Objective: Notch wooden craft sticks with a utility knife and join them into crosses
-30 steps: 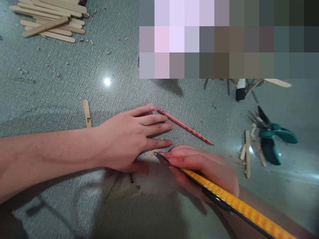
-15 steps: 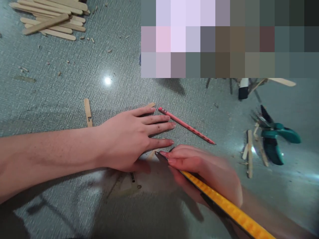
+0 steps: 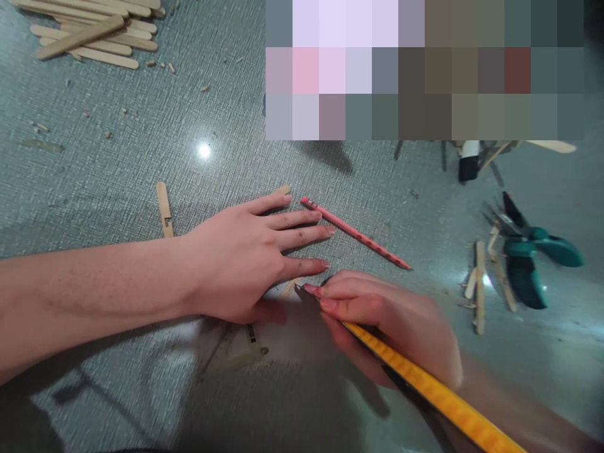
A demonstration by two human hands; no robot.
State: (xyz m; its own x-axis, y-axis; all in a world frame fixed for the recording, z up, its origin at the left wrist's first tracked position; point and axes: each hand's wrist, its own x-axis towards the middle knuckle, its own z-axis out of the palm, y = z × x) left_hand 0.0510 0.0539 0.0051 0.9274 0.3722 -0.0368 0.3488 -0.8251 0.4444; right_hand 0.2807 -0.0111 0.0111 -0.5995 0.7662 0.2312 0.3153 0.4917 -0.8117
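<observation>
My left hand (image 3: pixel 245 255) lies flat with its fingers spread, pressing on the table. Beneath it is a craft stick (image 3: pixel 284 189); one rounded end shows past the index finger, and most of it is hidden. Below the little finger, a pale piece of wood (image 3: pixel 292 287) peeks out. My right hand (image 3: pixel 387 318) is closed around a utility knife (image 3: pixel 429 387) with a yellow and black handle. The dark blade's tip meets that wood. A pink pencil (image 3: pixel 358 234) rests just beyond my left fingertips. A notched craft stick (image 3: pixel 163 204) lies above my left wrist.
A pile of craft sticks (image 3: pixel 89 38) lies at the upper left, with wood crumbs nearby. Green-handled pliers (image 3: pixel 526 251) sit at the right beside cut stick pieces (image 3: pixel 480 286). A black-and-white object (image 3: pixel 469 165) stands behind them. A pixelated block hides the upper right.
The view has shifted slightly, so the pliers and stick pieces appear farther right. My left hand stays flat, and the knife tip remains at nearly the same spot on the wood.
</observation>
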